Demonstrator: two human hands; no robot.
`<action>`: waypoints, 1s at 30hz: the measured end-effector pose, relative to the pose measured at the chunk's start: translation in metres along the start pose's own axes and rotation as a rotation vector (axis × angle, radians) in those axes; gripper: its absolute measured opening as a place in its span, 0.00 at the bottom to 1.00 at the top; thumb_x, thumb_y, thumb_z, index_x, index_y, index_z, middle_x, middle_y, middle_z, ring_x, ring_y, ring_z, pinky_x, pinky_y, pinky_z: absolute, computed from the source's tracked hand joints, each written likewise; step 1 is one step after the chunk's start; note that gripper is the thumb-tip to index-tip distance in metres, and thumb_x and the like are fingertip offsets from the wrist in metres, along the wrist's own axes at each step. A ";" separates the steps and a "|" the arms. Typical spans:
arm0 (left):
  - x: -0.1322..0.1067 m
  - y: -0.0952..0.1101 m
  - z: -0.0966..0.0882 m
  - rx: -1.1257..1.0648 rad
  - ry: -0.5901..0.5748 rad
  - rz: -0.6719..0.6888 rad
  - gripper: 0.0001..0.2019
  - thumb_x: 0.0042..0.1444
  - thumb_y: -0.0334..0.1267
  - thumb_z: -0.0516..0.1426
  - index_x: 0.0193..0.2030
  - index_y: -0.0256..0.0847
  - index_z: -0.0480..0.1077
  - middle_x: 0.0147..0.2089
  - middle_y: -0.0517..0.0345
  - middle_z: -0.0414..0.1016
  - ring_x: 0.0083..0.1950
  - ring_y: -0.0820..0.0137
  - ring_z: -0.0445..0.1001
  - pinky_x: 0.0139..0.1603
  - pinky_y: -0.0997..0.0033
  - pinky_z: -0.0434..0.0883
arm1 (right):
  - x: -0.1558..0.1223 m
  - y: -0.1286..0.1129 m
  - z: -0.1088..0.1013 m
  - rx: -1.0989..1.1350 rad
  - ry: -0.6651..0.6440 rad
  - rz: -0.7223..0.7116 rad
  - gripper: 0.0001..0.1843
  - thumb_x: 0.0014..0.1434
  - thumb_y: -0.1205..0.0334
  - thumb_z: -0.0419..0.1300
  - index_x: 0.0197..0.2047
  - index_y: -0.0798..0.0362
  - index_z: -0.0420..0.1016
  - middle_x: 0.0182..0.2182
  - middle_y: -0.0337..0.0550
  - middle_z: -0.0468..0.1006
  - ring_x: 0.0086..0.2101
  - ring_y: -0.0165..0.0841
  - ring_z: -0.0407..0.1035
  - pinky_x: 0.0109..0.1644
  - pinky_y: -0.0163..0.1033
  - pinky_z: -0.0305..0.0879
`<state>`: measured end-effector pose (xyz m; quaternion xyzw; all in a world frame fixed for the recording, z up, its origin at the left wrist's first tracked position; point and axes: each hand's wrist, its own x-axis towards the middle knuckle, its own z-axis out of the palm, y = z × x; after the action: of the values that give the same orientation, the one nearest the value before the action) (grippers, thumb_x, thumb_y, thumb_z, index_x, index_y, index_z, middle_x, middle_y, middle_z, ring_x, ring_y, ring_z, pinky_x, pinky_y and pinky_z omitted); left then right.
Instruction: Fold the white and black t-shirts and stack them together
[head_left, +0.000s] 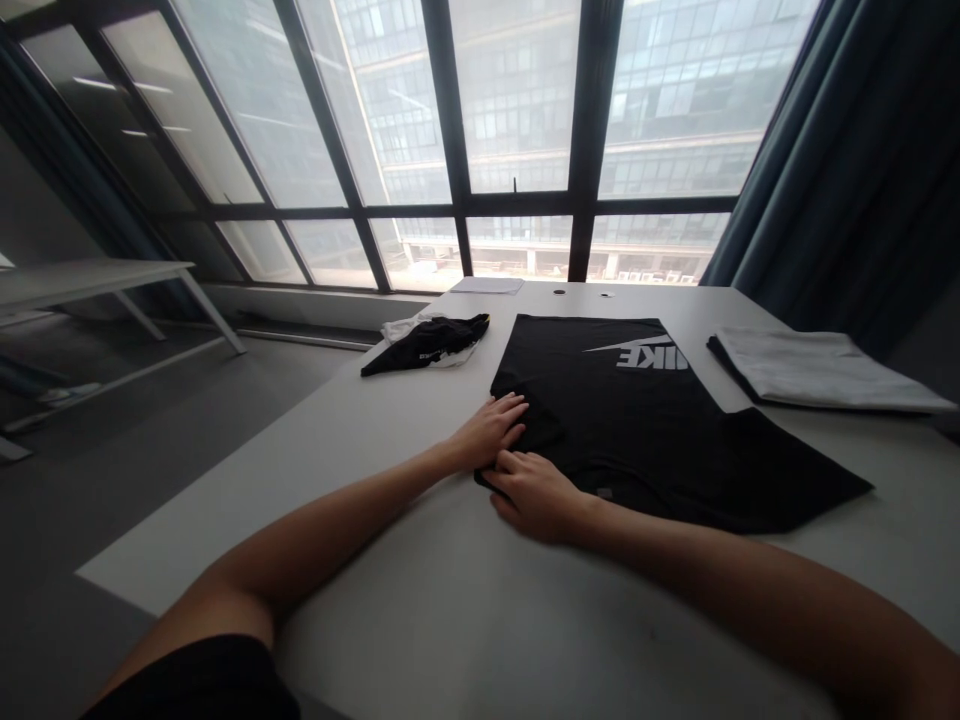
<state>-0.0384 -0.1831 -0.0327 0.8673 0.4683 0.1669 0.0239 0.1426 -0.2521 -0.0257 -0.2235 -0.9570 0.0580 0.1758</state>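
1. A black fabric T-shirt (600,420) is lying flat on a smooth white table (375,590), in front of the person. It is looking partly folded: the left and far edges are running fairly straight, while a pointed sleeve section is sticking out to the right. Slight wrinkles are showing near the hands.
2. Bold white "NIKE" lettering (651,357) and a swoosh are appearing upside down from this viewpoint, cut off at the shirt's right edge.
3. The left hand (489,432) is resting open on the shirt's left edge, fingers extended.
4. The right hand (538,494) is bending its fingers over the near left corner, just beside the left hand; whether it is gripping cloth, I cannot tell.
5. A crumpled black-and-white cloth bundle (431,345) is lying to the left; a folded light-grey cloth (817,368) is lying to the right.
6. Beyond, tall dark-framed windows (517,100) are facing a building.
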 end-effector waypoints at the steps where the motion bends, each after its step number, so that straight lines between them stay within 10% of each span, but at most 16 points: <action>1: -0.005 -0.002 0.004 0.019 -0.048 -0.001 0.25 0.71 0.45 0.49 0.71 0.39 0.60 0.75 0.44 0.55 0.76 0.54 0.51 0.73 0.47 0.51 | -0.001 0.001 0.001 0.015 0.009 -0.005 0.15 0.67 0.60 0.57 0.54 0.53 0.76 0.45 0.48 0.75 0.44 0.38 0.69 0.49 0.42 0.61; 6: -0.010 -0.007 0.012 0.086 -0.168 0.025 0.29 0.72 0.49 0.46 0.75 0.40 0.52 0.78 0.43 0.44 0.78 0.52 0.41 0.73 0.44 0.46 | -0.003 0.003 0.002 0.073 0.122 0.091 0.12 0.66 0.65 0.54 0.42 0.53 0.79 0.42 0.46 0.78 0.45 0.37 0.70 0.54 0.41 0.62; 10: -0.009 -0.007 0.012 0.110 -0.210 0.024 0.28 0.73 0.46 0.45 0.76 0.42 0.51 0.78 0.44 0.44 0.78 0.52 0.40 0.73 0.43 0.47 | -0.001 0.009 0.004 0.009 0.272 0.345 0.20 0.68 0.62 0.51 0.59 0.55 0.72 0.59 0.54 0.73 0.60 0.43 0.62 0.65 0.47 0.54; 16: -0.009 -0.006 0.012 0.109 -0.205 -0.017 0.30 0.73 0.52 0.44 0.76 0.42 0.50 0.78 0.45 0.41 0.78 0.55 0.39 0.74 0.46 0.45 | 0.002 0.023 0.018 -0.038 0.003 0.556 0.36 0.70 0.52 0.45 0.72 0.69 0.54 0.71 0.62 0.54 0.71 0.46 0.44 0.73 0.53 0.38; 25: -0.009 -0.004 0.009 0.112 -0.226 -0.029 0.30 0.73 0.51 0.43 0.77 0.42 0.48 0.78 0.45 0.40 0.78 0.54 0.39 0.73 0.43 0.44 | 0.001 0.019 0.010 -0.049 0.063 0.539 0.35 0.68 0.56 0.49 0.72 0.68 0.54 0.72 0.62 0.53 0.71 0.47 0.45 0.72 0.54 0.40; 30: -0.011 -0.001 0.003 0.094 -0.251 0.003 0.30 0.72 0.48 0.47 0.76 0.41 0.49 0.78 0.42 0.40 0.78 0.52 0.38 0.72 0.38 0.45 | -0.006 -0.002 -0.007 0.008 0.203 0.229 0.16 0.69 0.61 0.50 0.50 0.53 0.77 0.53 0.52 0.77 0.55 0.41 0.67 0.62 0.46 0.58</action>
<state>-0.0435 -0.1909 -0.0388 0.8821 0.4679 0.0349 0.0414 0.1494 -0.2558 -0.0204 -0.3352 -0.9023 0.0588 0.2648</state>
